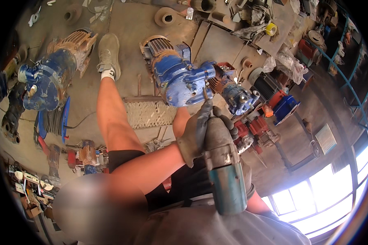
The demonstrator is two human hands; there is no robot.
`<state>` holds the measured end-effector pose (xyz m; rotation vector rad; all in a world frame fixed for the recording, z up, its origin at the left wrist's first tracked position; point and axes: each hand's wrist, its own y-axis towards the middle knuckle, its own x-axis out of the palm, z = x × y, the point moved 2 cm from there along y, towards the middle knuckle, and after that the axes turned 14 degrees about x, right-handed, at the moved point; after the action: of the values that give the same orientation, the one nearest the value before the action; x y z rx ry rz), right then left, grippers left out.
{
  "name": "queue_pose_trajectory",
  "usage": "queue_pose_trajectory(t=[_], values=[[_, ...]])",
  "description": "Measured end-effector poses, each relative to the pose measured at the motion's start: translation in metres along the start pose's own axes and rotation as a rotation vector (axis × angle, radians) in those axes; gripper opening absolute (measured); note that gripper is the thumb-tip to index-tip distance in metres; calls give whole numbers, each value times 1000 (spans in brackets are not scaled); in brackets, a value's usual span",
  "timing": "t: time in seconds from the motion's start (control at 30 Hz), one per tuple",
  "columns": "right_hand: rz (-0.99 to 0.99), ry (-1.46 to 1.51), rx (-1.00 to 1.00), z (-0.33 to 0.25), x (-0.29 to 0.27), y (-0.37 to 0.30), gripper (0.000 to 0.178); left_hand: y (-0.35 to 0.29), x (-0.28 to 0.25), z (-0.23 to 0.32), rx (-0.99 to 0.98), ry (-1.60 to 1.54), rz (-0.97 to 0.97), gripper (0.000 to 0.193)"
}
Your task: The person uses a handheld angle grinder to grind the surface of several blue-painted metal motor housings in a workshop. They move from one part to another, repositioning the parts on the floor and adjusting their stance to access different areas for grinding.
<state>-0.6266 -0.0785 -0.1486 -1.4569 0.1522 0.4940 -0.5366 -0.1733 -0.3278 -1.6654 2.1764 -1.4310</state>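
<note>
Basically, the concrete floor (pixel 129 45) takes up most of the scene, and the blue motor unit (pixel 178 79) stands on it in front of the person, just beyond a patterned metal plate (pixel 149 115). With its cast housing and ribbed motor end, the unit looks very heavy and rigid; the solid body would offer a safer hold than its projecting fittings, and any oily film could make it slippery.

Smaller is the teal-and-metal power tool (pixel 223 159), its nose toward the unit's near end. It looks dense and stiff, best steadied around the metal nose with the rear supported. The gloved left hand (pixel 195 132) is wrapped around that nose; the right hand (pixel 247 173) is mostly hidden behind the body, so its grip cannot be told. Smallest, the slim tip (pixel 205 94) overlaps the unit's edge; contact is unclear.
</note>
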Motion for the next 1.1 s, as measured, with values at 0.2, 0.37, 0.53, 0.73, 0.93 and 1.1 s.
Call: queue_pose_trajectory(t=[0.2,0.37,0.53,0.73,0.93,1.1], values=[[-80,373,191,82,14,44,60,37,-27,-26,1,39,108,39],[41,416,-44,48,12,55,58,52,-32,-29,55,89,95,35],[40,201,-182,59,6,71,59,65,-34,-31,123,227,192,34],[-331,699,171,66,-7,73,50,70,-33,-38,103,143,199,35],[-471,1030,314,28,-59,73,56,79,-26,-47,91,-9,141,34],[-232,71,-114,0,-92,92,66,80,-12,-48,142,-154,226,32]])
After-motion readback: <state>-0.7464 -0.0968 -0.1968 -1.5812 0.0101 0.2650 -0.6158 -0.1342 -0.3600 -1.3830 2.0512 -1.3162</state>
